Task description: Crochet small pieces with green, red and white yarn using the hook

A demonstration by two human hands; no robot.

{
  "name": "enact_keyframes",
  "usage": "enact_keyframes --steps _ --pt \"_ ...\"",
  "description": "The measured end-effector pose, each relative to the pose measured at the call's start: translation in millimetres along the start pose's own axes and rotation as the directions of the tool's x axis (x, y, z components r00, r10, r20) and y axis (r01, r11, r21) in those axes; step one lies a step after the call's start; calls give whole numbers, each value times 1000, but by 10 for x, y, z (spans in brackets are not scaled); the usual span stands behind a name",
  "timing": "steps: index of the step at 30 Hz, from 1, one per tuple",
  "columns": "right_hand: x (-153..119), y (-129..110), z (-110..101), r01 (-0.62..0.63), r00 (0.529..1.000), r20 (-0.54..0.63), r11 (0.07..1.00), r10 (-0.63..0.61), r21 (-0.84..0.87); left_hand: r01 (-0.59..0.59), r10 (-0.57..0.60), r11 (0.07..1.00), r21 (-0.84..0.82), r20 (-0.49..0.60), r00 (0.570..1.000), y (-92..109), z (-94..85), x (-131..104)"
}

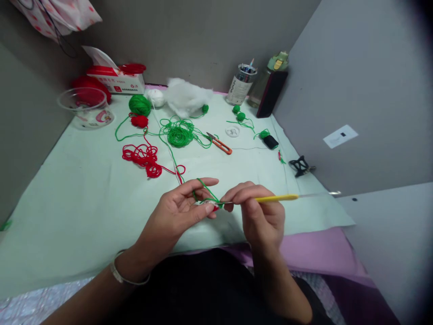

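Observation:
My left hand (184, 210) pinches a small red, white and green crocheted piece (215, 206) between thumb and fingers, with green yarn (207, 187) looped over its raised index finger. My right hand (260, 210) is closed around a crochet hook with a yellow handle (277, 198). The hook's thin metal front end meets the piece at my left fingertips, and its other metal end sticks out to the right. Red, white and green strands run from the piece toward the yarn behind. My left fingers partly cover the piece.
Loose red yarn (140, 155) and green yarn (180, 135) lie beyond my hands, near orange snips (219, 143). Farther back are a plastic tub (91, 117), tissue box (125, 83), white stuffing (187, 97), pen jar (240, 85) and bottle (260, 85). A black clip (300, 166) lies right.

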State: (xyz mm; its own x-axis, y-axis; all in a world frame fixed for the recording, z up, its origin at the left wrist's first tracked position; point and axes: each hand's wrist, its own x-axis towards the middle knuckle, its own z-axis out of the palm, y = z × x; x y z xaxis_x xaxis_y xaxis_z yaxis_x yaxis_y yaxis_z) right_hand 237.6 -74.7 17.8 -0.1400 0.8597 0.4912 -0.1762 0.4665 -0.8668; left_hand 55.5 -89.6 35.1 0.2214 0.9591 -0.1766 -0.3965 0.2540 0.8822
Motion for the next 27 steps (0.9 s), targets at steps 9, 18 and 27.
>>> enact_keyframes --steps 9,18,27 --pt "-46 -142 17 284 956 186 872 -226 -399 -78 88 994 81 -126 988 -70 27 -21" --pt "-224 -23 143 396 908 202 593 -367 -701 -115 119 993 33 -161 980 -56 123 -11" --pt "-254 -21 118 395 902 186 571 -389 -720 -127 124 992 -9 -165 978 -120 84 -27"
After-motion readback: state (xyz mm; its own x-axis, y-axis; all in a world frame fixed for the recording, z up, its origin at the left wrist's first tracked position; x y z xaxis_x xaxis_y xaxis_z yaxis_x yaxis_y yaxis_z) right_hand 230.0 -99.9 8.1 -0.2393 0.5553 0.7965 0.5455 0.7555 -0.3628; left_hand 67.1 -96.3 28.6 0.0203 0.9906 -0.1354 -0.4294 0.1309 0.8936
